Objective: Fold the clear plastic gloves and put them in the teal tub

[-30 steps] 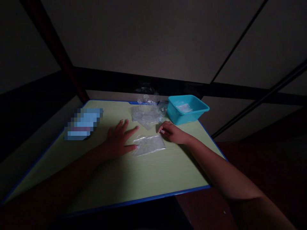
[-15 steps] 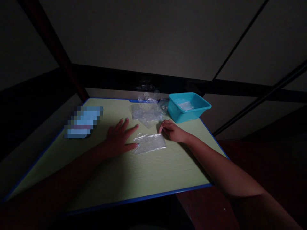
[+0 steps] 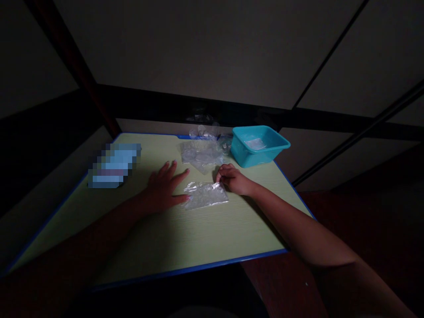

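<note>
A clear plastic bag (image 3: 208, 196) lies flat on the pale table, its far edge crinkled and shiny. My left hand (image 3: 163, 189) rests palm down with fingers spread, the thumb touching the bag's left edge. At the bag's far right corner, my right hand (image 3: 232, 179) is closed, thumb and fingers pinched on the film. Just beyond the hands is a loose pile of clear plastic bags (image 3: 202, 154).
A turquoise plastic basin (image 3: 253, 158) stands at the table's back right, with a flat whitish packet (image 3: 255, 144) inside. To the left lies a blurred-out rectangular object (image 3: 115, 165). The table (image 3: 185, 238) has a blue edge; dark panels rise behind it.
My right hand has shifted slightly left along the bag's far edge, which looks more crinkled now. The left hand stays spread in place. The whole view has shifted a little.
</note>
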The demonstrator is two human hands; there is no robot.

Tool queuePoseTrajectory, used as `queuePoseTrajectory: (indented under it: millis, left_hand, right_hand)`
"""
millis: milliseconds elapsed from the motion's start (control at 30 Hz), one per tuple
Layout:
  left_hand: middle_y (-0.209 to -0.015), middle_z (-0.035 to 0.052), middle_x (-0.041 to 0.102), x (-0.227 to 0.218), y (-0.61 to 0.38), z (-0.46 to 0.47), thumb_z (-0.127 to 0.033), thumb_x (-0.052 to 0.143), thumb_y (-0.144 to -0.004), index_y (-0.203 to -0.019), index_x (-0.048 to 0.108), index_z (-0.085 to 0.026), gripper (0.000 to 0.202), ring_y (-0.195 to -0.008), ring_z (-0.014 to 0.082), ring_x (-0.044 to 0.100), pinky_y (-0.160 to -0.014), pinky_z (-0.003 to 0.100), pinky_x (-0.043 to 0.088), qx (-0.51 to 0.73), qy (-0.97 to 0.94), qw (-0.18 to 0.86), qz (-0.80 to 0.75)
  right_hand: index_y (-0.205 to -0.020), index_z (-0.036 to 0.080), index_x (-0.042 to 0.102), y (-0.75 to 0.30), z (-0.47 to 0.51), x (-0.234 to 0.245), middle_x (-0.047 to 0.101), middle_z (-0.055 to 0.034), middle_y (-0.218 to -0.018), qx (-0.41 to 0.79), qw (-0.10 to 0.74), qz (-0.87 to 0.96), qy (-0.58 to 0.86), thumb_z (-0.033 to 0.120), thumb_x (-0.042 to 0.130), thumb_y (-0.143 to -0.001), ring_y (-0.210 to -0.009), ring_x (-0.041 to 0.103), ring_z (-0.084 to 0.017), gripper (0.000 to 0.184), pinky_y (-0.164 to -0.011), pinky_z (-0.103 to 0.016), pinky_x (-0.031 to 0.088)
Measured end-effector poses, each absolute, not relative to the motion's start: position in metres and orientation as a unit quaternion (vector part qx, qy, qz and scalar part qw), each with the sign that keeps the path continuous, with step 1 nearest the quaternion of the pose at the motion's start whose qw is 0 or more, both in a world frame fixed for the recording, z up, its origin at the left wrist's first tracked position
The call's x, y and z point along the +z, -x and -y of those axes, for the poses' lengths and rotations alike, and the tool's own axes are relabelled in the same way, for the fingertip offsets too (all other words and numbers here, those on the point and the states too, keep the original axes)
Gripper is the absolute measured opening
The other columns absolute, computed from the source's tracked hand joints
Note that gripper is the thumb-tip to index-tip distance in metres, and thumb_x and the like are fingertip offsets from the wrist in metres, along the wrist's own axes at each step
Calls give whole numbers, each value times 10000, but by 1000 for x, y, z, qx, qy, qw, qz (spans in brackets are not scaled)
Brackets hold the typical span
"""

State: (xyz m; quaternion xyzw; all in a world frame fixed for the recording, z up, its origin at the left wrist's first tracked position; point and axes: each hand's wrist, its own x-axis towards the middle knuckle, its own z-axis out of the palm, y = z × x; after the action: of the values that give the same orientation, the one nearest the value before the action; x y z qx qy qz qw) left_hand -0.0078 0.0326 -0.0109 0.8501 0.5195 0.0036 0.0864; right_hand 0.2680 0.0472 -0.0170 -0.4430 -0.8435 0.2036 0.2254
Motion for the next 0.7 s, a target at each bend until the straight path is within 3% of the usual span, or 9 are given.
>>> queuePoseTrajectory:
  millis: [333, 467, 700]
  left_hand:
    - [-1595, 157, 72, -12, 8, -33, -638, 561, -786, -1495, 275, -274, 847, -1440, 424, 22, -1084, 601, 183, 4, -851, 82, -518]
    - [-1591, 159, 97, -14, 8, -33, -626, 575, -783, -1486, 301, -281, 829, -1438, 430, 50, -1072, 612, 198, 15, -855, 83, -513]
    - [-1577, 174, 166, -13, 7, -31, -577, 624, -770, -1468, 347, -236, 824, -1434, 423, 109, -1091, 592, 202, 49, -858, 84, -505]
  right_hand:
    - [-749, 191, 679, -263, -45, -15, 611, -51, -888, 223, 219, 834, 455, 214, 576, -839, -942, 507, -207, 139, -889, -375, 349]
    - [-774, 187, 672, -263, -40, -9, 597, -49, -876, 208, 199, 857, 428, 331, 673, -810, -924, 505, -201, 148, -875, -361, 350]
    - [-800, 172, 673, -266, -41, -9, 604, -46, -879, 217, 219, 866, 394, 212, 722, -767, -926, 517, -191, 71, -891, -352, 344]
